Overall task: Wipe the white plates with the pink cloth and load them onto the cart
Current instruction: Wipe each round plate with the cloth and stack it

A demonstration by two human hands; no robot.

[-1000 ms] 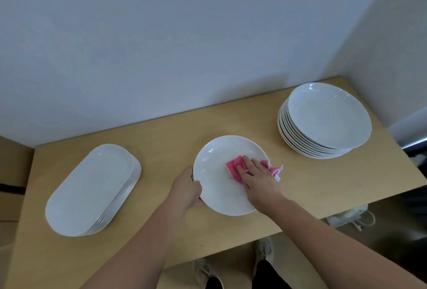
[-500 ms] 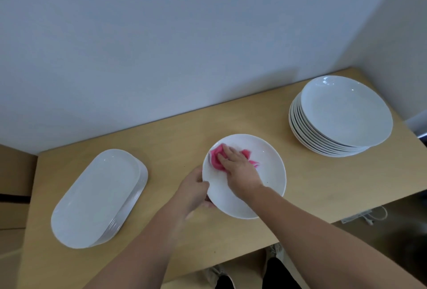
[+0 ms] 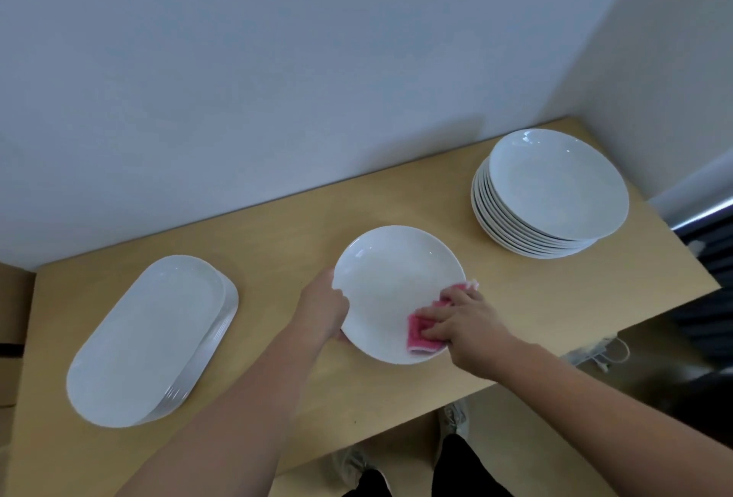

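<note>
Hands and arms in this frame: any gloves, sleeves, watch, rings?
No gloves: the left hand and right hand are bare. The forearms are bare as far as the frame shows, with no sleeve edge in view. No watch, ring or wristband visible.

2 forearms bare all the way to the near edge: left forearm (image 3: 246, 397), right forearm (image 3: 595, 389). Left hand (image 3: 323, 308) and right hand (image 3: 464, 322) bare as well. Lower down, close to the near edge, black trousers (image 3: 468, 469) on 2 legs. Light grey sneakers, left shoe (image 3: 351, 461) and right shoe (image 3: 456, 417), both blurred.
</note>
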